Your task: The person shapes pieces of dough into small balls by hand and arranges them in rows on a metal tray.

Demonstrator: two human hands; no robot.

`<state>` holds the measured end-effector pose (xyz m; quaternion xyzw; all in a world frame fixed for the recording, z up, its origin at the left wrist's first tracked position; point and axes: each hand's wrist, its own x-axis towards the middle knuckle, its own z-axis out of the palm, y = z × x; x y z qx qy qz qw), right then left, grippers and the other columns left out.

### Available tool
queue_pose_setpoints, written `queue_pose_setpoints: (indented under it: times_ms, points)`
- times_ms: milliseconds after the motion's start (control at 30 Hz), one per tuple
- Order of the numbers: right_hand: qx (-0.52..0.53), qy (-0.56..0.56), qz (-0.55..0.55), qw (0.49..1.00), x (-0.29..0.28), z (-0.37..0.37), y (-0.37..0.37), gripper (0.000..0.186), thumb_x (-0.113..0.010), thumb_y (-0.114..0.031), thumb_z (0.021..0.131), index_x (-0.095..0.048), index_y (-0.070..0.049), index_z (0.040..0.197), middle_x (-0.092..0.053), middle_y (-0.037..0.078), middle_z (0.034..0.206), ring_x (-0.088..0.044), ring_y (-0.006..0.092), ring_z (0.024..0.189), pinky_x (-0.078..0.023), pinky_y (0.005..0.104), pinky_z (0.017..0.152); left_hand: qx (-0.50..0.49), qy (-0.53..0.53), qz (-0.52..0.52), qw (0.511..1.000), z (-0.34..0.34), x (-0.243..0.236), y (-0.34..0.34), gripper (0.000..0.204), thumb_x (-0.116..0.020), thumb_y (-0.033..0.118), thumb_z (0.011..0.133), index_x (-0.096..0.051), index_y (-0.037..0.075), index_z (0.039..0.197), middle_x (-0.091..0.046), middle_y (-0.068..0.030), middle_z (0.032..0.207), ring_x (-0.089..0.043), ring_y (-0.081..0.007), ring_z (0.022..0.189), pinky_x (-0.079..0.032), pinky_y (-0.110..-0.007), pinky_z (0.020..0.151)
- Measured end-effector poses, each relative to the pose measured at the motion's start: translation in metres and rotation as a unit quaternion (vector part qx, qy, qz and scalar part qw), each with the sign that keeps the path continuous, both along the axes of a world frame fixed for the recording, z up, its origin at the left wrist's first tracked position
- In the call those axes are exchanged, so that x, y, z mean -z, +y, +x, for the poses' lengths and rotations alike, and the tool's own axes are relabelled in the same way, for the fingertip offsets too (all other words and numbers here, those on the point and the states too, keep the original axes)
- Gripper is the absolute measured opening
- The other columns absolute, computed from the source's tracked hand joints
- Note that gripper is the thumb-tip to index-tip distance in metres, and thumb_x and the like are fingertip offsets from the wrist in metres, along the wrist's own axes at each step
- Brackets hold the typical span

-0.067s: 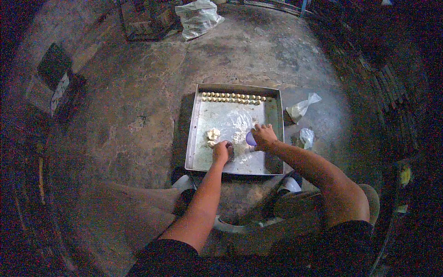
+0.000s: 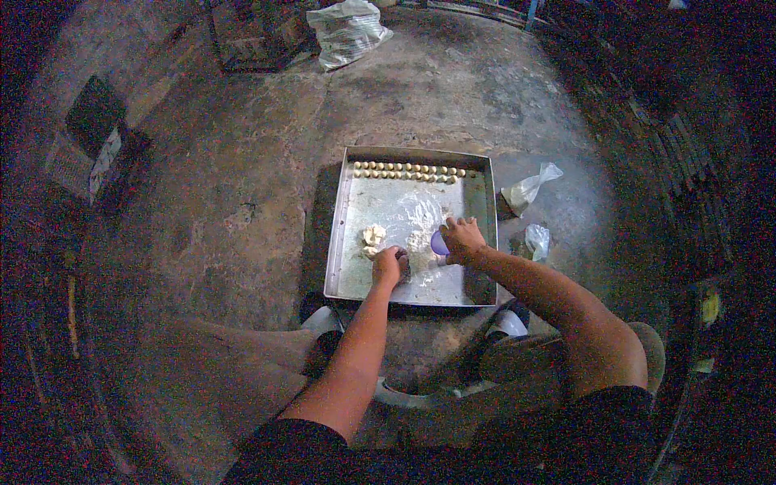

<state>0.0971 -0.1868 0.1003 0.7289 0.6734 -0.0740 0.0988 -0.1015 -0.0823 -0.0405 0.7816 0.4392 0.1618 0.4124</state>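
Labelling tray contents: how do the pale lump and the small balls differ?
Size: the pale lump is larger than any one of the small balls.
Shape: the lump is uneven; the balls look rounded.
Layout: the lump lies alone next to the left hand; the balls line up in two rows near the far wall.
Shared: both are pale and inside the metal tray.

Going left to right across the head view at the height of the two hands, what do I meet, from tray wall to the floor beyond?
Tray's left wall → pale dough lump → left hand → rounded purple tool → right hand → tray's right wall → small plastic bag.
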Motion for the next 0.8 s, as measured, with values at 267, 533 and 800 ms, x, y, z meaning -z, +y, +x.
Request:
queue_pose_setpoints:
  times_ms: [267, 533, 800]
  points:
    - [0.003, -0.004, -0.007, 1.000, 0.001, 0.005, 0.008, 0.074, -0.083, -0.037, 0.056, -0.054, -0.009, 0.118, -0.052, 0.013, 0.116, -0.054, 0.0351, 0.108, -0.042, 0.0583, 0.090, -0.007, -0.028, -0.050, 0.998, 0.003, -0.005, 0.006, 0.017, -0.064, 0.009, 0.079, -0.068, 0.005, 0.095, -0.069, -0.0177, 0.091, -0.066, -0.0329, 0.086, -0.050, -0.041, 0.077]
    - [-0.009, -0.055, 0.000, 0.998, 0.011, 0.005, 0.009, 0.075, -0.082, -0.039, 0.057, -0.053, -0.009, 0.120, -0.051, 0.013, 0.117, -0.053, 0.0337, 0.109, -0.042, 0.0570, 0.088, -0.004, -0.024, 0.006, 1.000, 0.003, -0.010, 0.005, 0.015, -0.061, 0.008, 0.080, -0.069, 0.005, 0.092, -0.069, -0.0178, 0.090, -0.066, -0.0332, 0.086, -0.050, -0.041, 0.077]
    - [-0.003, -0.028, -0.002, 1.000, 0.000, 0.003, 0.004, 0.077, -0.082, -0.041, 0.059, -0.052, -0.009, 0.122, -0.050, 0.013, 0.118, -0.053, 0.0336, 0.108, -0.042, 0.0557, 0.087, -0.042, -0.051, -0.032, 0.997, 0.005, 0.017, 0.008, 0.016, -0.058, 0.010, 0.080, -0.069, 0.004, 0.092, -0.068, -0.0186, 0.093, -0.066, -0.0333, 0.087, -0.050, -0.041, 0.078]
